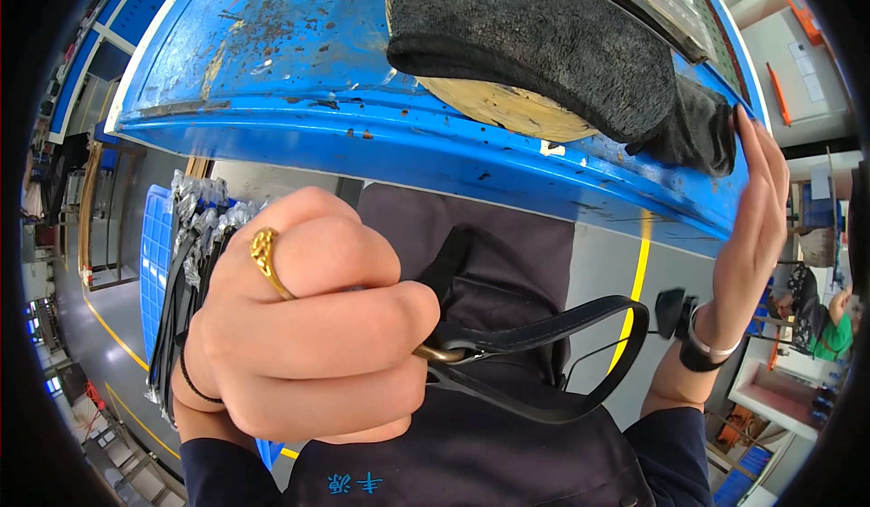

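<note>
My left hand (317,326) is closed in a fist close in front of my body. Out of the fist comes a black leather strap (544,330), bent into a loop toward the right, with a brass-coloured metal piece (439,354) at the fingers. The part inside the fist is hidden. My right hand (757,190) is open, its fingers stretched out along the right end of the blue workbench (299,45). Its fingertips are beside a black fuzzy cloth (544,40), which drapes over a round yellowish pad (507,108) at the bench's front edge.
Left of my left hand, a bundle of black straps (186,271) with clear plastic on their ends hangs by a blue plastic basket (156,271). A dark flat metal-edged piece (652,4) lies behind the cloth. Another person in green (829,330) is far right.
</note>
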A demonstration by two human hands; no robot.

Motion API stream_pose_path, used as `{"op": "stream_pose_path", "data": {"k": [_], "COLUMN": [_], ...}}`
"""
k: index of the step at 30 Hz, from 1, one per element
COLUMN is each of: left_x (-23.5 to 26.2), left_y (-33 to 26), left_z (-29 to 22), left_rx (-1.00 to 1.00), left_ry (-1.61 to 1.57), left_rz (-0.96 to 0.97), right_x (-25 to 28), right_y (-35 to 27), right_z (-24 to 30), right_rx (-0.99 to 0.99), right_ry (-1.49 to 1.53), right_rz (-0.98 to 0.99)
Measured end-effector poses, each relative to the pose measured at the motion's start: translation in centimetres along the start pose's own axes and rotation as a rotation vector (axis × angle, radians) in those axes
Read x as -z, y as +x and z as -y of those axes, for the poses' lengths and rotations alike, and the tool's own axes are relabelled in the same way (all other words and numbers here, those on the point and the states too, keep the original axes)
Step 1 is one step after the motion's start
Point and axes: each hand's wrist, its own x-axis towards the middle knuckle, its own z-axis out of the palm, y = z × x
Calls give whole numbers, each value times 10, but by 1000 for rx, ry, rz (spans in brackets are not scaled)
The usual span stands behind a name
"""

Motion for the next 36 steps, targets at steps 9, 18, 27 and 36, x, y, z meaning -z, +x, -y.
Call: {"op": "stream_pose_path", "data": {"k": [9, 18, 27, 36], "left_x": [1, 2, 3, 14], "left_y": [-1, -1, -6, 0], "left_z": [5, 9, 13, 5], "left_rx": [-19, 14, -27, 49], "left_ry": [-47, -114, -112, -75], "left_rz": [-42, -38, -61, -49], "right_x": [-5, 1, 20, 17], "right_y": [3, 0, -6, 18], "right_z": [-9, -3, -31, 22], "right_rx": [29, 11, -86, 160], "right_ry": [-551, -213, -397, 84], "right_rz": [196, 167, 55, -36]}}
